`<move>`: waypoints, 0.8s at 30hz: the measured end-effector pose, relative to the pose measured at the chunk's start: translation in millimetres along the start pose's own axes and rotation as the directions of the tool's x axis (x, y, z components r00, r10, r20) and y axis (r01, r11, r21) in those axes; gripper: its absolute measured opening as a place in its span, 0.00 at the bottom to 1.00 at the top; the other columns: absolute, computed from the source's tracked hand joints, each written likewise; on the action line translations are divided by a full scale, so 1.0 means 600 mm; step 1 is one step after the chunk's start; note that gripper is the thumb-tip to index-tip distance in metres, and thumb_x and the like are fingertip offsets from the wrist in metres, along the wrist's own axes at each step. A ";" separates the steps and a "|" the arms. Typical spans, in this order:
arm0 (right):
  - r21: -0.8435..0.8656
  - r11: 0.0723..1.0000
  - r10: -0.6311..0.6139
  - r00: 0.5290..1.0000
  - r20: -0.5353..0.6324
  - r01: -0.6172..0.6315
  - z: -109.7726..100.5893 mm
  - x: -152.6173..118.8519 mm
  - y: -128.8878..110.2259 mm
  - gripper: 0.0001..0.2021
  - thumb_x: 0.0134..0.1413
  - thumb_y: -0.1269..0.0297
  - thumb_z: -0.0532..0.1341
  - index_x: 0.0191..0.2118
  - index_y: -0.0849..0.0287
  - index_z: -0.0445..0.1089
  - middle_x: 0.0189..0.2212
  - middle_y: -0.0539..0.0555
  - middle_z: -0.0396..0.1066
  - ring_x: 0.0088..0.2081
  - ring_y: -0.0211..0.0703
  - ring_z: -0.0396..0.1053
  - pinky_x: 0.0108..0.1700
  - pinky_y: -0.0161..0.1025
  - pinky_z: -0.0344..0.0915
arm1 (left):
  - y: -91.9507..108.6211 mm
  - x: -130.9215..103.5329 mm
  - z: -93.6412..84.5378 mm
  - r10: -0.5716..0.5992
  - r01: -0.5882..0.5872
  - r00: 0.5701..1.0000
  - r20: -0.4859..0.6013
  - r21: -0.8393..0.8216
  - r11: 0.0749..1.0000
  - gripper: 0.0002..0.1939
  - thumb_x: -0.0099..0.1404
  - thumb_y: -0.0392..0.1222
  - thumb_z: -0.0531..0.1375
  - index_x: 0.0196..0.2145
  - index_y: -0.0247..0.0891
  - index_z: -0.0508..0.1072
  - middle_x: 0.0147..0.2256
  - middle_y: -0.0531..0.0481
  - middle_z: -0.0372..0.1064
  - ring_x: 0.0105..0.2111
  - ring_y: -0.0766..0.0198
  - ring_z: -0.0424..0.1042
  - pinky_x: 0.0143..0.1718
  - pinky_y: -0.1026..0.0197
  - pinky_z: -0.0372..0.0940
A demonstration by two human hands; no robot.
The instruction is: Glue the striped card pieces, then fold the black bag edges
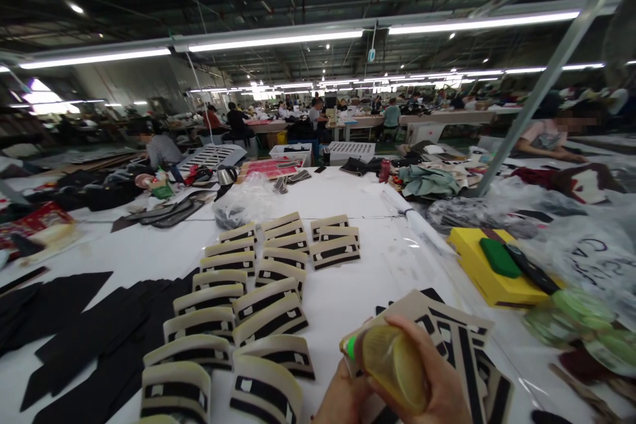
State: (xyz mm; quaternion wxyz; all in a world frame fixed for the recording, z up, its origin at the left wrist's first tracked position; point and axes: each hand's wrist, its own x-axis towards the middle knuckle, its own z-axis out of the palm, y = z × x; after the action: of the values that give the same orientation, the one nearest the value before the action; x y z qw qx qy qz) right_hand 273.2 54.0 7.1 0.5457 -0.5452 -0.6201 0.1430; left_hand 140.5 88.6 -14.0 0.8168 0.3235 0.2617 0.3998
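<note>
My right hand is wrapped round a squeeze bottle of yellowish glue, which is tilted with its green-ringed tip toward the left. Close beside that tip, my left hand is closed on the near left edge of a beige panel; the bottle hides part of this grip. Under and to the right of my hands lies a pile of beige panels with black strips. To the left, several curved beige pieces with black bands stand in overlapping rows on the white table.
Black fabric pieces are spread at the left. On the right are a yellow box carrying a green block, a green-tinted clear container and plastic bags. A slanted metal post rises there. Other people work farther back.
</note>
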 end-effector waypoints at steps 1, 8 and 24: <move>-0.006 1.000 0.016 1.000 -0.008 -0.016 -0.001 0.000 0.001 0.24 0.51 0.55 0.66 0.54 0.51 0.63 0.42 0.51 0.75 0.37 0.45 0.75 0.38 0.34 0.72 | -0.005 0.001 -0.002 0.003 -0.003 1.000 -0.001 -0.026 1.000 0.37 0.48 0.40 0.73 0.56 0.39 0.70 0.56 0.41 0.69 0.60 0.44 0.62 0.62 0.49 0.55; -0.051 0.997 0.053 0.995 -0.082 -0.057 -0.004 0.004 0.002 0.24 0.50 0.54 0.66 0.53 0.52 0.65 0.42 0.52 0.76 0.37 0.46 0.76 0.37 0.36 0.72 | -0.051 0.013 -0.023 -0.020 0.017 1.000 -0.020 -0.164 0.986 0.40 0.49 0.43 0.73 0.58 0.38 0.67 0.55 0.38 0.70 0.58 0.41 0.64 0.62 0.45 0.53; -0.058 0.990 0.122 0.986 -0.117 -0.129 -0.012 0.006 0.017 0.24 0.50 0.55 0.66 0.53 0.51 0.65 0.42 0.51 0.75 0.38 0.46 0.75 0.42 0.37 0.72 | -0.064 0.014 -0.044 -0.037 0.030 0.998 -0.041 -0.162 0.986 0.32 0.47 0.45 0.73 0.51 0.38 0.75 0.48 0.40 0.76 0.55 0.41 0.68 0.61 0.43 0.55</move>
State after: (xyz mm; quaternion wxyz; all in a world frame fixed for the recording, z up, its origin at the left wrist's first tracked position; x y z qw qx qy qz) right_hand 285.4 58.0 3.8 0.5517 -0.6081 -0.5568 0.1255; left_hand 145.5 85.7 -61.4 0.8410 0.2432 0.2517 0.4126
